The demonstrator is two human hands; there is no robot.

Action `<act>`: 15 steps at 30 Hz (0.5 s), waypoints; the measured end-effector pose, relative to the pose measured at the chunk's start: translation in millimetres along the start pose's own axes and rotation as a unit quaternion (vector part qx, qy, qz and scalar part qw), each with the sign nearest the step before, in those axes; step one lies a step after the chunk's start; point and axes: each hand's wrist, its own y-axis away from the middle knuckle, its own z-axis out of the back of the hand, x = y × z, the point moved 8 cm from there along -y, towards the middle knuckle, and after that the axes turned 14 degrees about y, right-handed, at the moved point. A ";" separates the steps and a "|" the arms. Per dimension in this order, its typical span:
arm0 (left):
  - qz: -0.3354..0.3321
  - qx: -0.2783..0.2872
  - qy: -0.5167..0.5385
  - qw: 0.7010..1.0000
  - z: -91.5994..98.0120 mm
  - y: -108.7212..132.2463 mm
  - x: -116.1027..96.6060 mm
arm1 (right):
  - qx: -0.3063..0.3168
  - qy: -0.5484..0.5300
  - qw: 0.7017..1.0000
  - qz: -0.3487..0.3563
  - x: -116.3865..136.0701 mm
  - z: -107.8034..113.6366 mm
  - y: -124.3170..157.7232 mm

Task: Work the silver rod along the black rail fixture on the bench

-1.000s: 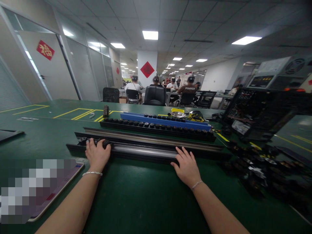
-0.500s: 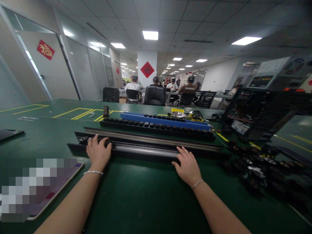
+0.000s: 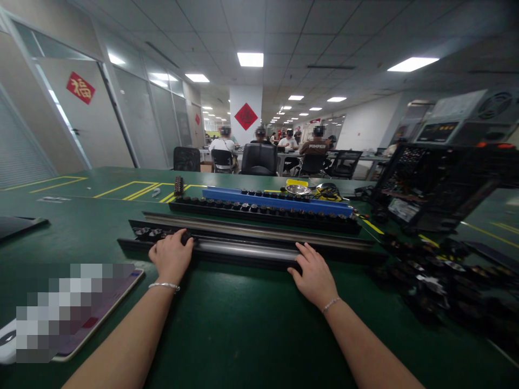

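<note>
A long black channel rail (image 3: pixel 239 260) lies crosswise on the green table, with a bare metallic strip along its inside. My left hand (image 3: pixel 172 258) is over its left part, fingers and thumb closed around a small black roller-like part (image 3: pixel 185 236), mostly hidden. Left of those fingers, several small black rollers (image 3: pixel 148 233) sit in the channel. My right hand (image 3: pixel 317 276) rests at the rail's right part, thumb on the near side and fingers bent over the near wall. Just behind lies another rail with a metallic strip (image 3: pixel 243 226).
Farther back are a black rail full of rollers (image 3: pixel 259 209) and a blue rail (image 3: pixel 279 201). A pile of dark parts (image 3: pixel 430 286) lies at right, before an open computer case (image 3: pixel 421 178). A tablet-like device (image 3: pixel 109 302) is at left. People sit beyond the table.
My left hand has slid a little to the right along the rail, uncovering more rollers on its left. My right hand stays in place on the rail. The view has shifted slightly.
</note>
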 end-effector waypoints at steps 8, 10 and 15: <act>-0.014 0.010 0.056 0.998 -5.3 0.5 -3.1 | 0.003 0.009 1.000 0.002 -0.1 -0.7 0.3; -0.026 0.009 0.070 0.997 -7.1 0.8 -4.3 | 0.002 0.010 1.000 0.001 -0.4 -1.3 0.4; -0.022 0.011 0.097 0.995 -10.3 1.0 -4.6 | -0.003 0.004 1.000 0.004 -0.8 -2.4 0.1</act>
